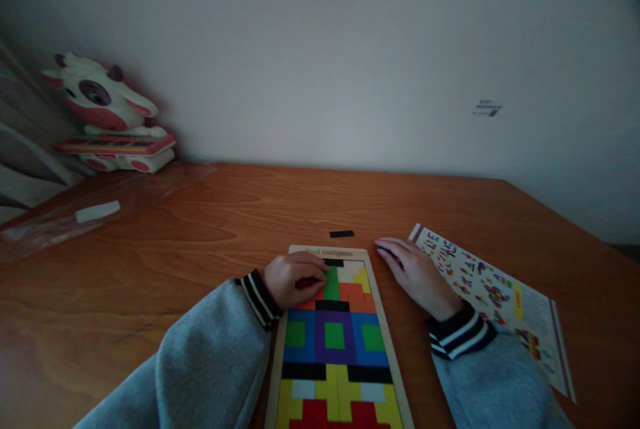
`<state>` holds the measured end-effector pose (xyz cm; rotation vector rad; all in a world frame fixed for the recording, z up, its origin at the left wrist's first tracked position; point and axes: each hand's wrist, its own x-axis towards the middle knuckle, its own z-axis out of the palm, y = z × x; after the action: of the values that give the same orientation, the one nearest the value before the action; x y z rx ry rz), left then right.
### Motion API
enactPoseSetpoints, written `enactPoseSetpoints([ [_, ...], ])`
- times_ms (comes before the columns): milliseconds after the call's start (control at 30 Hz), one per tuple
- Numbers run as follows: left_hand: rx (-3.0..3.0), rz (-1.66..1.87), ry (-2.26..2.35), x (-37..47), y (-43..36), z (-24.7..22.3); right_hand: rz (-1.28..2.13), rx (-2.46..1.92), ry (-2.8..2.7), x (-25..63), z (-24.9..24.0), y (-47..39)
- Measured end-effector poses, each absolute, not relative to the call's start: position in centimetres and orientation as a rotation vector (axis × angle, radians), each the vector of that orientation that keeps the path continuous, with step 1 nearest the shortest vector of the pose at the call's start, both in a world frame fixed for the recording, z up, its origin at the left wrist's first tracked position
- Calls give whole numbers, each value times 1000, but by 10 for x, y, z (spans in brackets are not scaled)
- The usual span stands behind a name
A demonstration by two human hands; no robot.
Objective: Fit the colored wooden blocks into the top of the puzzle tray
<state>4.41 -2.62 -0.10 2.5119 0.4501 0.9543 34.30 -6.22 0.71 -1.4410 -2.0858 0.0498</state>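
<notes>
Two hands in gray sleeves with striped black cuffs are at work over a wooden puzzle board (387,342), which lies at the near middle of a brown table (225,216). The left hand (293,279) reaches over the board's upper left side, its fingers bent and their tips at a green piece (331,282); whether they grip it or only rest there, one cannot tell. The right hand (417,276) is off the board, just beyond its right edge, with thumb and fingers loosely curled. A dark shape shows between them, but it is unclear whether that is a held piece or a shadow. Colored pieces fill much of the board, among them a purple piece (333,319) around a green center. One black strip (342,234) lies on the table just past the board's top edge. To the right, partly behind the right forearm, lies a printed sheet (493,296) of small colored figures. A toy cow (107,99) with a red keyboard (120,144) stands at the far left, near clear plastic (40,229) on the tabletop. A small label (487,108) marks the pale wall (300,49).
</notes>
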Motion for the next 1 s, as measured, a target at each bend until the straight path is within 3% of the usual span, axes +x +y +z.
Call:
enactPoseSetpoints([
  [200, 2550, 935, 443, 44, -27, 4, 102, -1489, -1786, 333, 18, -69],
  [400, 2622, 975, 490, 45, -29, 9, 768, -1258, -1631, 301, 17, -79],
  [500, 2638, 1016, 507, 45, -29, 10, 893, -1141, -1668, 278, 18, -89],
  [667, 2590, 1051, 448, 46, -32, 13, 908, -1056, -1770, 266, 22, -96],
  [867, 2507, 998, 679, 44, -31, 11, 511, -1276, -2134, 310, 29, -82],
  [1000, 2491, 966, 783, 44, -29, 8, 583, -1410, -2194, 328, 27, -77],
])
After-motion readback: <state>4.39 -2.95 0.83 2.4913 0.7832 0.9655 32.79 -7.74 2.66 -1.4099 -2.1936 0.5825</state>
